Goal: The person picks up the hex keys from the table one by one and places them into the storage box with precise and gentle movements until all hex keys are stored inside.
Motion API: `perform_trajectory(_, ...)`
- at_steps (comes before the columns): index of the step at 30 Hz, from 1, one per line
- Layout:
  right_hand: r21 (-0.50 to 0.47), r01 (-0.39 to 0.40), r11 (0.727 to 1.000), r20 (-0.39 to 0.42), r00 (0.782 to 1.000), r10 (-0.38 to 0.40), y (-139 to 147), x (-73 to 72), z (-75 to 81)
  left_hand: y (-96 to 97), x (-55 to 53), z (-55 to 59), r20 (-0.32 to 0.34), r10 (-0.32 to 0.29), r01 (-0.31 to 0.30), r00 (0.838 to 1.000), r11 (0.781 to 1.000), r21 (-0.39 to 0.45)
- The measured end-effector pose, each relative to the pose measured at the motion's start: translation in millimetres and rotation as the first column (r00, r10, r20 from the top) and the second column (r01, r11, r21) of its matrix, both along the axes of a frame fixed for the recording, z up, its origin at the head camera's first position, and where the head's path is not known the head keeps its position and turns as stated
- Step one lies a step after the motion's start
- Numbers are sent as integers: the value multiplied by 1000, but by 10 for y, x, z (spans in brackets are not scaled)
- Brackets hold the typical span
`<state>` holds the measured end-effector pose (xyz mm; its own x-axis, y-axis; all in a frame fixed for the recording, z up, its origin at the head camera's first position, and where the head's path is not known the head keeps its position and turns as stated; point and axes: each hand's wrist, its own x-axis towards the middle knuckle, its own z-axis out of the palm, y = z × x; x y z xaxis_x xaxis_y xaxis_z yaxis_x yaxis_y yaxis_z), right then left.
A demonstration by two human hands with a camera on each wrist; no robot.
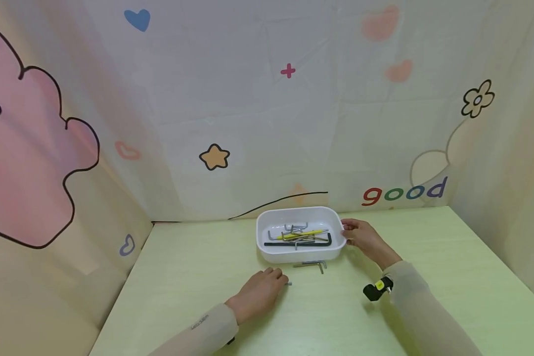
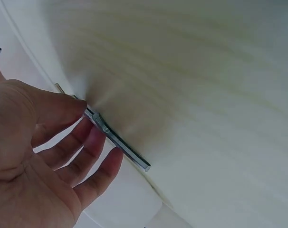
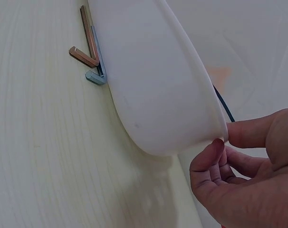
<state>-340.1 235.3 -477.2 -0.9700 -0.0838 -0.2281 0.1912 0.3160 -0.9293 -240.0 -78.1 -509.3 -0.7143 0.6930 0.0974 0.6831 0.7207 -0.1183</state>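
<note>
My left hand (image 1: 259,292) is low over the table, in front of the white plastic tray (image 1: 280,257). In the left wrist view its thumb and fingertips pinch a silver hex key (image 2: 129,153), whose long straight end sticks out past the fingers. At the tray's right end, my right hand (image 1: 367,241) grips the rim between thumb and fingers, as the right wrist view also shows. Inside the tray lie several metal hex keys, a large black hex key (image 1: 298,244) and a thin yellow tool (image 1: 300,235).
Just in front of the tray, a bronze hex key (image 3: 89,40) and a grey-blue hex key (image 3: 100,61) lie side by side on the pale wood-grain table (image 1: 196,267). A printed cloth (image 1: 249,99) hangs behind the table and along its sides.
</note>
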Motion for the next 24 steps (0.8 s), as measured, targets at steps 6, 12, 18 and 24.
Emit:
perform_trajectory(6, -1, 0, 1000, 1, 1000, 0, -15, 11, 39, 7, -3, 26, -36, 10, -12, 999, 998, -54)
perform_trajectory(12, -7, 4, 1000, -1, 1000, -4, -30, 17, 64, -11, 5, 54, -52, -3, -2, 999, 994, -110)
perform_trajectory(18, -1, -2, 1000, 3, 1000, 2, -30, 19, 65, -6, -9, 35, -57, -10, -1, 998, 982, -189)
perform_trajectory(24, -3, 3, 1000, 16, 1000, -3, -27, 21, 55, 14, -22, -12, -80, -31, 11, 996, 970, -241)
